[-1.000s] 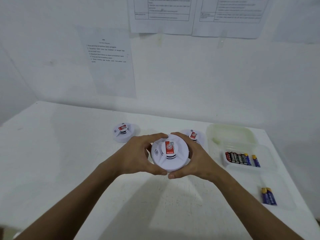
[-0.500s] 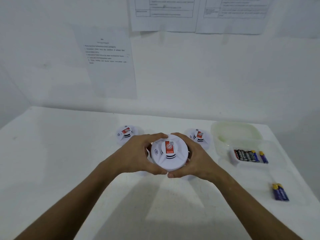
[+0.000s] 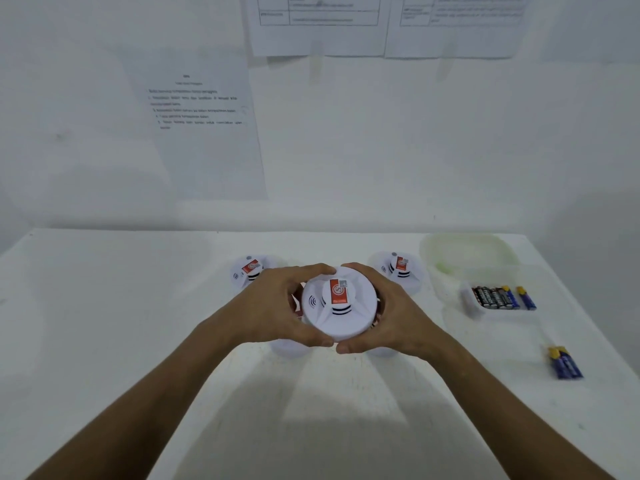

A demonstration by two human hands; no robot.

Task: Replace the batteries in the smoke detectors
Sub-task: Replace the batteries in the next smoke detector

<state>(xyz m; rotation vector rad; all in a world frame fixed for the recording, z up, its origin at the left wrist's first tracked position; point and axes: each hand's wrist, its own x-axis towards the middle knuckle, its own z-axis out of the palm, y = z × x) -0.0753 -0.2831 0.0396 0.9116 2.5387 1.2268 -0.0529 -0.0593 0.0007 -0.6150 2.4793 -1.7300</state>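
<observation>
A round white smoke detector (image 3: 341, 317) with a red label sits between both hands, lifted a little above the white table (image 3: 121, 323). My left hand (image 3: 277, 311) wraps its left rim and my right hand (image 3: 389, 318) wraps its right rim, thumbs nearly meeting at the front. Two more white smoke detectors rest behind: one at the back left (image 3: 247, 271), one at the back right (image 3: 398, 268). Several batteries (image 3: 498, 297) lie in a clear tray. A pair of blue batteries (image 3: 566, 363) lies on the table at the right.
A clear plastic tray (image 3: 467, 303) and a translucent container (image 3: 467, 254) stand at the back right. The white wall behind carries taped paper sheets (image 3: 204, 133). White rounded shapes show on the table under my hands, mostly hidden.
The view has tilted and shifted slightly, so the table's objects sit differently in frame. Both hands stay clasped on the same detector in much the same pose.
</observation>
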